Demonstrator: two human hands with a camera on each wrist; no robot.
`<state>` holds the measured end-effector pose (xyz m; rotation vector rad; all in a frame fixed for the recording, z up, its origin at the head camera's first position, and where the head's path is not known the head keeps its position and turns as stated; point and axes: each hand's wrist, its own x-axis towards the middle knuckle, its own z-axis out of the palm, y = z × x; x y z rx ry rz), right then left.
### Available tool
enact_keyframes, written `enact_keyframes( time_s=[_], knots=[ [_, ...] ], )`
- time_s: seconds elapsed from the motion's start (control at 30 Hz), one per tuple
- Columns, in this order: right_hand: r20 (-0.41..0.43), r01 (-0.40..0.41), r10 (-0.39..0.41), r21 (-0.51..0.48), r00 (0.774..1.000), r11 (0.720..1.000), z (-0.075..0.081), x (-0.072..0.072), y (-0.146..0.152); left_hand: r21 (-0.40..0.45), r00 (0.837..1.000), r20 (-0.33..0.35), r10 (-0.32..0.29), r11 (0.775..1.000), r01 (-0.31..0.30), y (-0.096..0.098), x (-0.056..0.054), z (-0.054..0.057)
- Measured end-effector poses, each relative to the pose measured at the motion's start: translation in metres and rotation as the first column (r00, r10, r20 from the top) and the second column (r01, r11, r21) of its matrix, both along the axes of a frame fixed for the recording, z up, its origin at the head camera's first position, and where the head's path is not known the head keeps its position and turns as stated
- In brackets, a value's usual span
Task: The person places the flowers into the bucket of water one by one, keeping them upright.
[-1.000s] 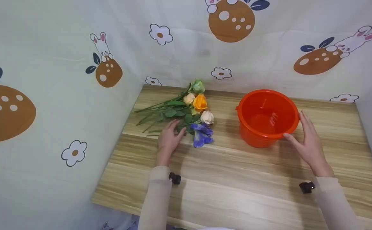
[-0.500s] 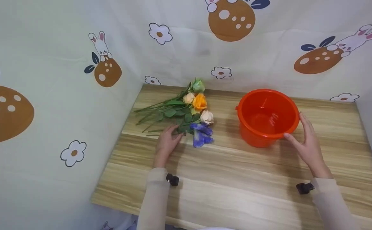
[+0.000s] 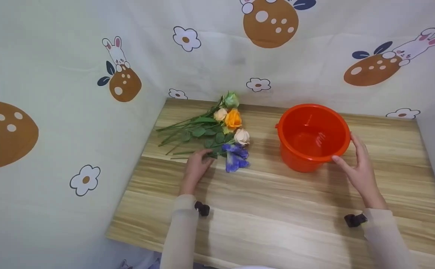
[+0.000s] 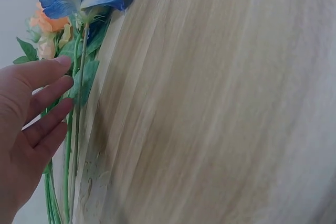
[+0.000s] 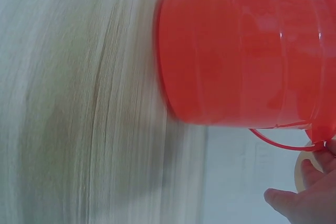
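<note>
My left hand (image 3: 196,169) is at the stems (image 4: 66,182) of a blue-purple iris (image 3: 235,157), the nearest flower of a bunch lying on its side. In the left wrist view its thumb and fingers are loosely bent beside the stems, not closed round them. Beyond the iris lie a pale pink rose (image 3: 242,137), an orange rose (image 3: 233,119), a small peach rose (image 3: 220,114) and a green rose (image 3: 231,100). My right hand (image 3: 361,172) spreads thumb and fingers against the rim of an upright red bucket (image 3: 303,158). Its thin handle (image 5: 278,142) hangs beside the fingers.
Everything stands on a wood-grain table (image 3: 262,209). Pale cloth (image 3: 217,63) printed with rabbits, fruit and flowers encloses the back and both sides. The bucket stands to the right of the blooms, with bare wood between them.
My left hand has drawn back slightly toward me, and its thumb and fingers have come closer together by the iris stems. The right hand and the bucket have hardly moved.
</note>
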<state>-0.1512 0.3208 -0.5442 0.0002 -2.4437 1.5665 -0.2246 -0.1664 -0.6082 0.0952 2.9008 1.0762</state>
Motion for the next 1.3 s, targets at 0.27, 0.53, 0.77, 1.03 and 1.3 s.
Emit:
enact_keyframes(
  time_s=[0.27,0.53,0.77,1.03,1.3],
  knots=[
    [0.024,0.004,-0.004,-0.011,1.000,1.000,0.002,0.000,-0.001,-0.026,0.999,-0.023,-0.036,0.999,0.036,0.002,-0.007,-0.004],
    [0.039,0.006,-0.006,-0.009,0.999,1.000,0.001,0.000,-0.001,-0.044,0.999,-0.002,-0.034,0.998,0.033,0.004,-0.012,-0.007],
    [0.026,0.006,-0.006,-0.009,1.000,1.000,0.004,0.000,-0.003,-0.045,0.997,-0.045,-0.057,0.997,0.054,0.006,-0.013,-0.009],
    [0.019,0.005,-0.005,0.005,1.000,1.000,0.004,0.001,-0.003,-0.076,0.995,-0.070,-0.076,0.995,0.071,0.008,-0.014,-0.010],
    [0.033,0.004,-0.005,0.006,0.999,1.000,0.011,0.004,-0.005,-0.074,0.994,-0.062,-0.092,0.993,0.087,0.011,-0.011,-0.003]
  ],
)
